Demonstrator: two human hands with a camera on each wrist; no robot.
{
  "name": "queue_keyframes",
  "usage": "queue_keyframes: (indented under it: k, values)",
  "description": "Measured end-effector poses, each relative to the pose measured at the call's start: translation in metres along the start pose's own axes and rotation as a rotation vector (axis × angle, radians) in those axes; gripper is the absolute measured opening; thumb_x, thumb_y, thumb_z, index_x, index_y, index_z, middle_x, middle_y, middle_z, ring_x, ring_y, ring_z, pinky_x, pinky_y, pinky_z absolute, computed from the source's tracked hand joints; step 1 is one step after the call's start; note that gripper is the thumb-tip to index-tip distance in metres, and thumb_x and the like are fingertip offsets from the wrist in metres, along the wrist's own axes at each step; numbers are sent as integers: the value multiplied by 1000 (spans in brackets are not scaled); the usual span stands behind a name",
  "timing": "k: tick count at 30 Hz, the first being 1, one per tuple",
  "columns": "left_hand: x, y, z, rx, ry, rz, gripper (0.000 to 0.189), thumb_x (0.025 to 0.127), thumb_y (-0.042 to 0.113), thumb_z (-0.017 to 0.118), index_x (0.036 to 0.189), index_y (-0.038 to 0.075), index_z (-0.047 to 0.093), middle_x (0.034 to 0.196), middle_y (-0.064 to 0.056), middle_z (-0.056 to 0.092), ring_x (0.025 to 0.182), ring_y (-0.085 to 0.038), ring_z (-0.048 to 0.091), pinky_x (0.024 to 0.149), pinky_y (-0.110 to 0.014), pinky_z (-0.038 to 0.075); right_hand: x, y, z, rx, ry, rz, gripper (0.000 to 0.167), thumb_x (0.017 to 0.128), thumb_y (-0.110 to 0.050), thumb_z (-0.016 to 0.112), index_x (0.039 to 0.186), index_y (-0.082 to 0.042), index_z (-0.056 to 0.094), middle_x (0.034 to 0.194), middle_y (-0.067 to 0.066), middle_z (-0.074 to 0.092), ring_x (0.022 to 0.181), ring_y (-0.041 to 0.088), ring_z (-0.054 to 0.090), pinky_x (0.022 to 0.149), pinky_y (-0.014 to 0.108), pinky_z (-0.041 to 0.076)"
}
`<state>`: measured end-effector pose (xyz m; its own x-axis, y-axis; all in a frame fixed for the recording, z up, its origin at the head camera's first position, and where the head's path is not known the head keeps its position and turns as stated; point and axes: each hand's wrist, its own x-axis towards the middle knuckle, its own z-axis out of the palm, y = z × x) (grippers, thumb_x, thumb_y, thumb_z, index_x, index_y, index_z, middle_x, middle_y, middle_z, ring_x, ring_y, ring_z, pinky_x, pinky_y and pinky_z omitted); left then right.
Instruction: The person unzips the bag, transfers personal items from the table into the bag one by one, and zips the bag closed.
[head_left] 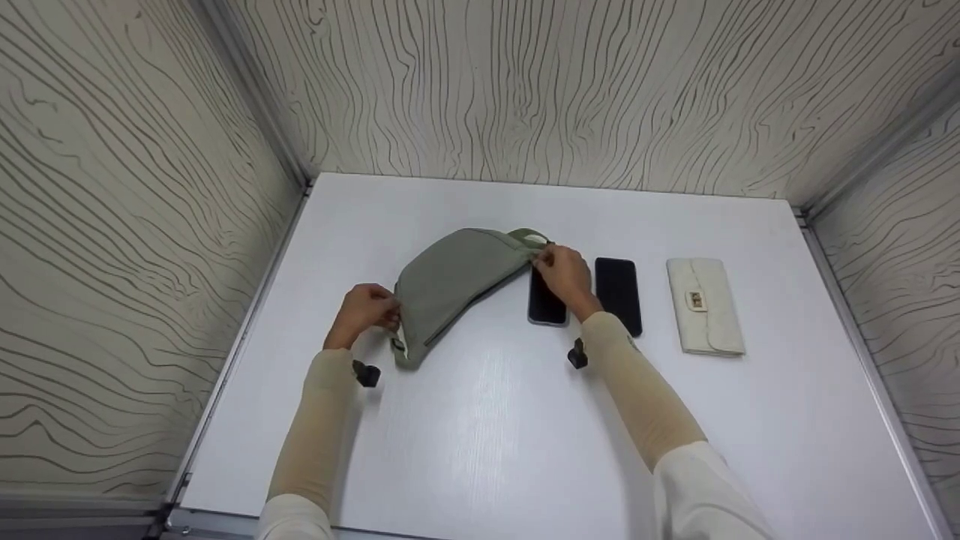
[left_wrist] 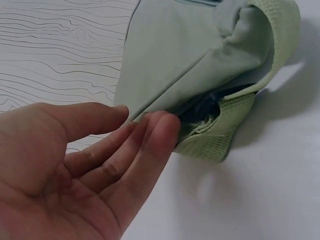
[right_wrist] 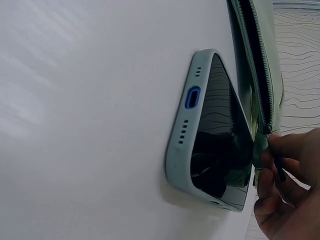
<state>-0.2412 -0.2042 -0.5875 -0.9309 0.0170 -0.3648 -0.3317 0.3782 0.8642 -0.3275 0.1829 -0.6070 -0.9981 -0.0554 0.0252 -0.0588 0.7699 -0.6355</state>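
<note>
Plain green bag point(head_left: 457, 277) between both hands point(head_left: 367, 306) point(head_left: 566, 274)

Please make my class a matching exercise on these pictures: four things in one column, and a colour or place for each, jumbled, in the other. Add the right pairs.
Things
1. Bag
2. Wallet
3. Left hand
4. Right hand

Colours and places
A. At the bag's right end, as the head view shows it
B. Cream
C. At the bag's left end, as the head view shows it
D. Grey-green

Right pairs: 1-D, 2-B, 3-C, 4-A
</note>
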Motion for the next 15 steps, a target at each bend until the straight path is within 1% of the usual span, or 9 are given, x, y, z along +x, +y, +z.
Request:
queue_keyframes:
  k: [4,8,11,15]
  values:
    - [0,2,0,41,-5,24,27,103,12,61,120,-8,67,99,-18,75,84,-23,76,77,-37,64,-1,1,1,6,0,-8,17,103,-19,70,111,-5,76,112,14,74,103,31,70,91,47,56]
    - [0,5,1,62,-3,21,27,103,14,61,121,-5,68,104,-19,74,90,-27,75,82,-41,64,-2,2,1,20,-7,-2,18,103,-18,70,113,-5,76,114,14,73,107,31,69,94,48,56]
    - [0,6,2,64,0,21,27,103,15,61,121,-4,68,105,-19,74,91,-27,75,83,-42,64,-3,3,1,29,-11,2,18,103,-17,70,114,-4,75,115,15,73,107,32,69,95,48,55]
    - [1,7,3,70,9,52,27,103,15,61,121,-4,68,106,-19,74,90,-26,75,81,-41,64,-4,4,0,31,-12,0,17,104,-16,69,114,-4,75,115,15,72,107,32,68,95,48,55]
